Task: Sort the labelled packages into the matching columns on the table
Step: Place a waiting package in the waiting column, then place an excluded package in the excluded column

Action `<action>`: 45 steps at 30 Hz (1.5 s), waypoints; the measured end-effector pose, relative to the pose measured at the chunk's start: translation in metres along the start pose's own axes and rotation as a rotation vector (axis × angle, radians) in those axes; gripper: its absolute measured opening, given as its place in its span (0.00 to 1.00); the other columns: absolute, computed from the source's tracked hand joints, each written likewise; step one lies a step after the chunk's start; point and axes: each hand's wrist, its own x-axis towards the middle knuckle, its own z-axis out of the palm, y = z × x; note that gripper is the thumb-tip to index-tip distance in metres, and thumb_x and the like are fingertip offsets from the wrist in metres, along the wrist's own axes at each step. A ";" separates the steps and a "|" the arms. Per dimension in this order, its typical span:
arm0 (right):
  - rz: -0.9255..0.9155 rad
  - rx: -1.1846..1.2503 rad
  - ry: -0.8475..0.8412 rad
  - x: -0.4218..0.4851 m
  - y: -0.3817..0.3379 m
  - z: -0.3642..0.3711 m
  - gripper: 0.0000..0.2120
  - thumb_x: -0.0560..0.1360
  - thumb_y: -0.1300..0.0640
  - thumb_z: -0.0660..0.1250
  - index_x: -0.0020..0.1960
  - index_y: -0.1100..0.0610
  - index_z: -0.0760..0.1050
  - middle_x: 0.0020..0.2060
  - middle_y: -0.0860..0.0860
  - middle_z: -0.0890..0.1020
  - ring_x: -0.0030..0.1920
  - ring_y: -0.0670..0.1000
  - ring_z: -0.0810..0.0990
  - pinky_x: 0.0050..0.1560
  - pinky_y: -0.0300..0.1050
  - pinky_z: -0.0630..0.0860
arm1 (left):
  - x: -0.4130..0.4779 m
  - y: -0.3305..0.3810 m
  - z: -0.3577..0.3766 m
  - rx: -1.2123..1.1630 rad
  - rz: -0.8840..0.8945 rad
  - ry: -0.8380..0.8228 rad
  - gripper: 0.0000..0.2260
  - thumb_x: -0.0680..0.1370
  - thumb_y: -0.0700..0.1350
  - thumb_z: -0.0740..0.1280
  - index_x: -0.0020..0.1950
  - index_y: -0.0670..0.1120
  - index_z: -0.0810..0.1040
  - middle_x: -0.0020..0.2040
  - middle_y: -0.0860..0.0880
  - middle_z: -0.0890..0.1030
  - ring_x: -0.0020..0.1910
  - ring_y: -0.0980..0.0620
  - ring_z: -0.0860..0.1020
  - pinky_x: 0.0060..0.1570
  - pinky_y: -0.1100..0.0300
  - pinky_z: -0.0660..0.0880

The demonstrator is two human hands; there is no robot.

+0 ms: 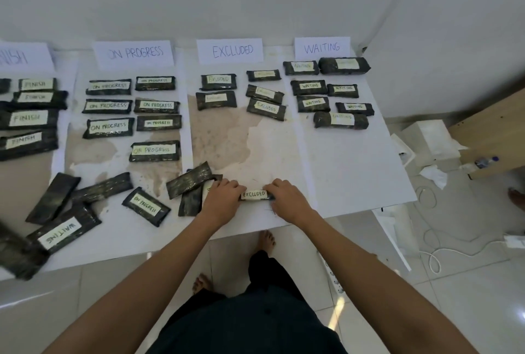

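A: Hands?
B: Left hand [223, 197] and right hand [287, 197] are both on one EXCLUDED package [254, 194], one at each end. Fingers curl over the ends, and the label reads clear between them.

A: Location?
B: Near edge of the table [355, 177], at the near end of the EXCLUDED column, in line with the EXCLUDED header [231, 51] at the far edge. Can't tell if it's lifted or resting on the table.

A: Column layout?
B: Headers run left to right along the far edge: FINISH header [20, 56] (cut off by the frame), ON PROGRESS header [135, 53], EXCLUDED, WAITING header [322, 48]. Below them are five sorted EXCLUDED packs [218, 81], seven ON PROGRESS packs [108, 86] and seven WAITING packs [308, 87]. The FINISH packs [32, 118] are partly out of frame.

A: Unsorted?
B: A loose pile at near left. A stray ON PROGRESS package [146, 206] lies label up and tilted. A stray WAITING package [64, 233] lies label up, its text upside down from here. There are several face-down packages [189, 180], two of them just left of the left hand. One more sits partly under that hand, label unreadable.

A: Off table?
B: On the floor at right: a white box [429, 140], a bottle [485, 162] and a white cable [443, 251].
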 end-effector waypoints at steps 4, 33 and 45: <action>-0.023 -0.002 0.090 0.004 0.000 -0.007 0.17 0.77 0.64 0.59 0.65 0.58 0.73 0.56 0.57 0.76 0.54 0.58 0.73 0.50 0.51 0.72 | 0.003 0.000 -0.002 -0.027 -0.003 0.073 0.16 0.78 0.40 0.59 0.66 0.47 0.71 0.61 0.47 0.75 0.59 0.45 0.71 0.57 0.53 0.63; -0.168 -0.103 0.200 0.175 0.070 -0.085 0.25 0.70 0.68 0.66 0.67 0.68 0.69 0.68 0.63 0.69 0.68 0.64 0.68 0.63 0.59 0.72 | 0.151 -0.110 -0.075 -0.130 -0.325 0.316 0.16 0.75 0.34 0.63 0.63 0.43 0.75 0.58 0.42 0.77 0.57 0.40 0.72 0.55 0.47 0.68; -0.315 -0.146 0.337 0.188 0.101 -0.088 0.18 0.62 0.76 0.70 0.51 0.70 0.79 0.54 0.63 0.81 0.51 0.63 0.82 0.50 0.57 0.80 | 0.164 -0.122 -0.079 -0.104 -0.293 0.342 0.18 0.72 0.31 0.66 0.61 0.40 0.77 0.55 0.39 0.76 0.53 0.37 0.72 0.50 0.44 0.70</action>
